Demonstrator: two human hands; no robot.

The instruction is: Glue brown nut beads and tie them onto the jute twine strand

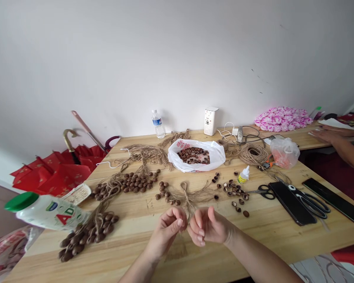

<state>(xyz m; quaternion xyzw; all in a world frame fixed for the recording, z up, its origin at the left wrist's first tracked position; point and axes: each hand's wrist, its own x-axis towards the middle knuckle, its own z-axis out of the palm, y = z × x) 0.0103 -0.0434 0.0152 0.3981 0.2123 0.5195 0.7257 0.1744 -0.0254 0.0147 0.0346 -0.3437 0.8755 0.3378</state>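
The person's left hand (pixel 168 227) and right hand (pixel 209 228) are hovering close together over the near edge of the wooden table (pixel 253 236), almost touching each other. Both hands are curling shut, fingertips pinching the loose lower strands of the jute twine bundle (pixel 189 195), which is lying flat on the table just beyond the knuckles with its looped end pointing toward the wall. Loose nut shells (pixel 234 191) are lying scattered right of the bundle, and a small glue bottle (pixel 244 175) is standing just behind them. A white plastic bag (pixel 216 155) holding more shells is sitting open further back, with a coil of twine (pixel 253 154) beside it. Small scissors (pixel 264 191) are resting next to a black phone (pixel 289 201), and large scissors (pixel 309 201) are lying partly across it. Left of the hands, strung clusters of nuts (pixel 88 234) are spreading along the table, and a white bottle with a green cap (pixel 45 212) is lying tilted at the left edge. A co-worker's hand (pixel 327 135) is resting palm down at the far right
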